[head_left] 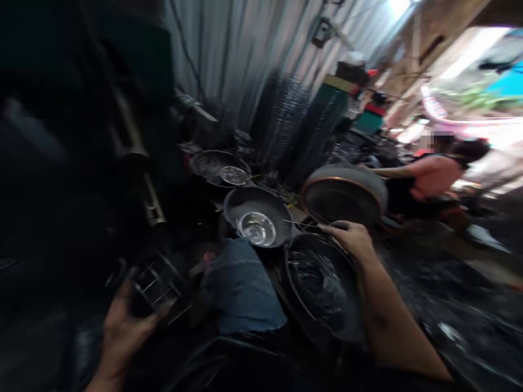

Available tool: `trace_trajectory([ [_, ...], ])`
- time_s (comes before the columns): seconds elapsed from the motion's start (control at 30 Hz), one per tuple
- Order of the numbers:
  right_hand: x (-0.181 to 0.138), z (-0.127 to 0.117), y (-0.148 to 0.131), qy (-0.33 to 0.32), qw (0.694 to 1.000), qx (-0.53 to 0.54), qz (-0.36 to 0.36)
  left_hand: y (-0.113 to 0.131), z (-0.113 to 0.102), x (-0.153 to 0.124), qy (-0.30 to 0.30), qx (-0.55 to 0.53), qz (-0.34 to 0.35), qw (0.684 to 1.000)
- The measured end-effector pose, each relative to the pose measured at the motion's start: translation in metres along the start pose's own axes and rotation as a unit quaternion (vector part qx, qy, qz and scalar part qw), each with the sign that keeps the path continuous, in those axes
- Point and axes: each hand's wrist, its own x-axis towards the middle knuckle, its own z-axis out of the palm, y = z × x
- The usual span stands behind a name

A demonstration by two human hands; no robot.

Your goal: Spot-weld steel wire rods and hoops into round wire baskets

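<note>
Clutching a wire rack (157,286), left hand (122,332) low, right hand (349,242) clasping blackened pan (322,288) before corrugated sheeting (241,60).

Metalware workshop: large metal pans (257,209) crowd around and below the right grip (347,242), with a steel bowl (252,228) just left of it and a corrugated metal wall (232,54) beyond.

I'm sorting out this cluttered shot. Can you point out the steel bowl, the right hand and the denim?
Steel bowl (252,228): head view, on its inner base.
Right hand (347,239): head view, on the back of the hand.
Denim (241,288): head view, on the middle of the cloth.
</note>
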Motion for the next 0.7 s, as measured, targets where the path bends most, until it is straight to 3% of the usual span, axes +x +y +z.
trace_trajectory([
  [0.1,0.006,0.028,-0.078,-0.097,0.983,0.099,-0.119,0.011,-0.012,0.015,0.028,-0.004,-0.019,0.999],
  [0.2,0.007,0.072,-0.151,-0.217,0.937,0.160,-0.224,0.018,-0.018,0.028,0.034,-0.004,0.001,0.999],
  [0.3,0.004,0.119,-0.203,-0.317,0.890,0.214,-0.247,0.015,-0.019,0.038,0.030,-0.007,0.034,0.999],
  [0.4,0.003,0.154,-0.230,-0.401,0.850,0.262,-0.218,0.008,-0.019,0.048,0.023,-0.007,0.068,0.997],
  [0.5,0.004,0.172,-0.240,-0.451,0.825,0.280,-0.192,0.003,-0.018,0.058,0.019,-0.007,0.071,0.997],
  [0.7,0.011,0.181,-0.250,-0.457,0.823,0.282,-0.186,0.002,-0.019,0.076,0.031,-0.014,0.095,0.995],
])
